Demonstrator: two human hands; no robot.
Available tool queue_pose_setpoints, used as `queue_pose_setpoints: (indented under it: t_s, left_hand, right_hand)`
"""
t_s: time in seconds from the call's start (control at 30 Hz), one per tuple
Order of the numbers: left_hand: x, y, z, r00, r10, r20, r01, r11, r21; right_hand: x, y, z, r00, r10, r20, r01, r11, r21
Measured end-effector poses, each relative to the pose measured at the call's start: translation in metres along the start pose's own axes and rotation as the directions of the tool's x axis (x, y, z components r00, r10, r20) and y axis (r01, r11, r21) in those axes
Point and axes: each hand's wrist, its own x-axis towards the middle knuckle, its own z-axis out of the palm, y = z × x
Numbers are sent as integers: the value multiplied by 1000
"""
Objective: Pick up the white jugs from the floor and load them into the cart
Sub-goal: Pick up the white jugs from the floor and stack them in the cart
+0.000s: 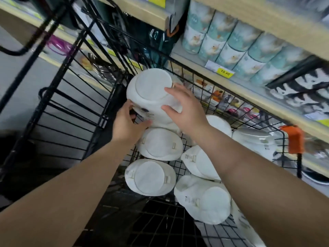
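A person holds one white jug (151, 91) with both hands above the far left part of a black wire cart (193, 75). The jug is tipped so that its round flat end faces the camera. The left hand (127, 122) grips its lower left side, fingers curled round it by a label. The right hand (186, 111) holds its right side, fingers (173, 90) spread and bent against the white surface, thumb on the near edge. Below, more jugs (160, 144) lie on their sides in the cart, touching one another, from the middle out to the right and near end. To the right, a shelf (249, 94) carries rows of pale printed tins (231, 49) above a yellow price tag (224, 73).
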Motion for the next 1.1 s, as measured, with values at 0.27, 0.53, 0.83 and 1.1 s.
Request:
queue_pose_setpoints:
  t_s: [0.27,0.53,0.83,1.1]
  left_hand:
    - [-60,89,-19,963,224,149,-224,974,-16]
    - [-153,200,64,809,425,406,-430,899,-86]
    - [-337,307,249,529,579,621,-588,777,-224]
    - [-508,385,423,250,617,746,-650,678,-343]
  right_hand:
    - [-90,-37,-87,930,347,-123,-304,911,278]
    - [-220,-4,-201,813,431,-392,-316,892,324]
    - [-447,85,-349,589,552,-590,-408,834,372]
    - [-637,157,-448,255,655,-711,-445,733,515]
